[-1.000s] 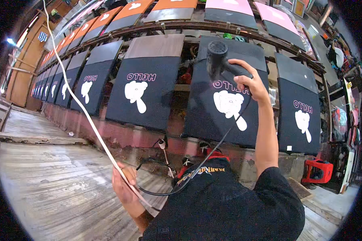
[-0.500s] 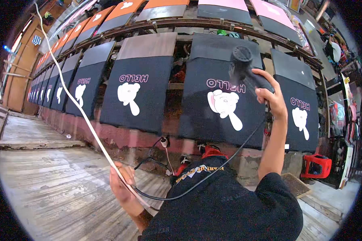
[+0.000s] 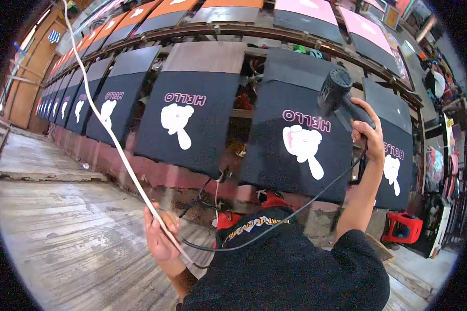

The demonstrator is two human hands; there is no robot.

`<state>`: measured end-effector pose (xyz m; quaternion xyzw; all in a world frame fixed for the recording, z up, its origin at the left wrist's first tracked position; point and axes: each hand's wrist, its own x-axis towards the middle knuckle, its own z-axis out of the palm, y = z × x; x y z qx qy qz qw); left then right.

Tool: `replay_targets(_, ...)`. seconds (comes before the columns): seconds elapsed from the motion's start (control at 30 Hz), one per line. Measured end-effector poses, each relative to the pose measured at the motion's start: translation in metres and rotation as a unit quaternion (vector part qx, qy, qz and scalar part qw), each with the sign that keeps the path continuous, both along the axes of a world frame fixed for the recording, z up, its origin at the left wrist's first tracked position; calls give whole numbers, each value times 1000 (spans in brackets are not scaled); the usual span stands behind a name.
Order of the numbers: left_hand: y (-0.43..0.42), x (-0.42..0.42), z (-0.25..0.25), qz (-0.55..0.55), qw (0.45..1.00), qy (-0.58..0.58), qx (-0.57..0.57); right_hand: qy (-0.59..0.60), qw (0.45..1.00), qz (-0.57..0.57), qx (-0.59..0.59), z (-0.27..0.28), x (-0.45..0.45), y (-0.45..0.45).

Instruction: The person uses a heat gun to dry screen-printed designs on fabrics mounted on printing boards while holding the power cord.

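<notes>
My right hand is closed around the handle of a black hair dryer. The dryer is above the upper right part of a black fabric panel, which bears a pink HELLO outline and a white cartoon figure. From the handle a black cord sags across the front of my shirt towards my left side. Low on the left, my left hand is wrapped around a long white cord that runs up to the top left. The black cord passes close by this hand.
More printed black panels lie along the sloping boards on both sides. Behind a dark rail are orange panels and pink panels. A red plastic stool stands at the right. Worn planks form the floor.
The view has shifted, so the panels appear farther right and lower. My right hand and the dryer also appear farther right and lower. Both hands keep their hold.
</notes>
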<state>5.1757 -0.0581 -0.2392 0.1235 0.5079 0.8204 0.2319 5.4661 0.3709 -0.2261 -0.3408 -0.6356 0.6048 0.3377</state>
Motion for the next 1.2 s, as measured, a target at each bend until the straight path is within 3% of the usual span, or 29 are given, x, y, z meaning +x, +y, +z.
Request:
replay_targets(0.17,-43,-53,-11,-76,995,9,60,74,997,8,30,6,-94,-37)
replay_targets(0.3,-89,-97,-10,-2,999,3,-40,138,989,44,22,7,-188,-85)
replay_targets(0.4,-118,-134,8,-60,998,27,1,140,985,97,7,4,-253,-104)
replay_targets(0.53,-162,-178,7,-85,995,45,-25,143,983,115,-21,-12,-331,-120)
replay_targets(0.7,-185,-208,14,-94,995,4,-12,74,992,100,2,-21,-373,-122)
replay_targets(0.87,-194,-236,5,-73,996,37,-34,37,995,81,33,-29,-400,-118)
replay_targets(1.0,-195,-254,7,-20,995,58,-79,67,988,134,-27,-24,-417,-121)
replay_targets(1.2,-181,-284,9,4,994,72,-82,75,984,163,-12,-40,-466,-113)
